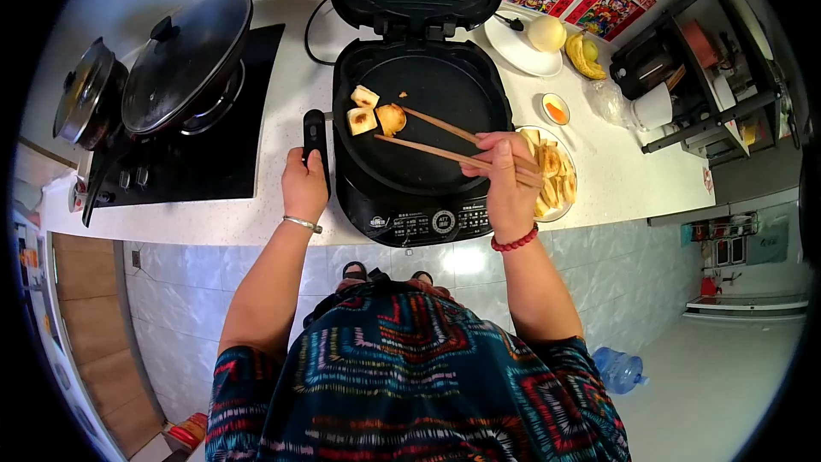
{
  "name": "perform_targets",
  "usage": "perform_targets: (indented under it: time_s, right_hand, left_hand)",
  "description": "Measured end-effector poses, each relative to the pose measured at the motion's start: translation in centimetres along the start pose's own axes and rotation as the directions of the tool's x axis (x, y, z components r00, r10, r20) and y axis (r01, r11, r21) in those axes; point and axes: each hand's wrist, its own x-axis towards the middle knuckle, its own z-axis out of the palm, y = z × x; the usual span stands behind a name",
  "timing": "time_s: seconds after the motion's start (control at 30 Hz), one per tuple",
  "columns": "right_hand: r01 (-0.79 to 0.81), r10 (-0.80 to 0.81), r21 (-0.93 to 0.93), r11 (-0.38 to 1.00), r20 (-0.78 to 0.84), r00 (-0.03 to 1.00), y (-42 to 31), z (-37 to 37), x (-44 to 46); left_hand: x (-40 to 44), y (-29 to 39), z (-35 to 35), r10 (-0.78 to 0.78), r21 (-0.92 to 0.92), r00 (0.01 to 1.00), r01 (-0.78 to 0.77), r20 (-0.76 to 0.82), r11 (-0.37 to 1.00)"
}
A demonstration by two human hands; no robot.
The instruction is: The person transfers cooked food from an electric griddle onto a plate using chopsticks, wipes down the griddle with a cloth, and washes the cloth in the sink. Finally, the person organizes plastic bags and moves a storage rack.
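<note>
Head view: your left hand (306, 184) is closed around the black handle (315, 130) at the left side of the open electric griddle (445, 94). Your right hand (509, 181) holds a pair of wooden chopsticks (436, 151), fingers wrapped near their rear ends; their tips stand apart, one on either side of a browned food piece (391, 120). Cannot tell whether they pinch it. That piece lies on the left part of the griddle's dark cooking surface, beside two paler, brown-spotted pieces (362, 121). Just right of the griddle, partly behind your right hand, note a plate (554, 216) heaped with browned slices (560, 175). Beyond it sits a small bowl (545, 100) with something orange inside. Left of you, a lidded wok (184, 60) rests on the black cooktop (184, 171).
</note>
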Motion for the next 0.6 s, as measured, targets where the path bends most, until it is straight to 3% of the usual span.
perform_targets:
  time_s: [0.3,0.4,0.5,0.6]
  right_hand:
    - [0.187,-0.191,-0.169,0.968,-0.007,0.982,0.2,-0.9,0.1]
    - [0.084,-0.088,-0.036,0.996,-0.108,0.990,0.2,-1.3,-0.4]
    - [0.094,-0.092,0.008,0.996,-0.112,0.989,0.6,-2.2,-0.6]
    - [0.093,-0.074,0.093,0.991,-0.185,0.980,0.3,-3.6,-0.9]
  left_hand:
    - [0.2,-0.8,0.1,0.023,-0.008,1.000,-0.023,0.004,1.000]
    - [0.2,-1.0,0.5,0.038,0.005,0.999,-0.038,-0.014,0.999]
    - [0.3,-0.6,0.0,0.035,0.070,0.998,-0.039,0.053,0.997]
    - [0.8,-2.3,0.7,0.092,0.043,0.996,-0.092,0.007,0.995]
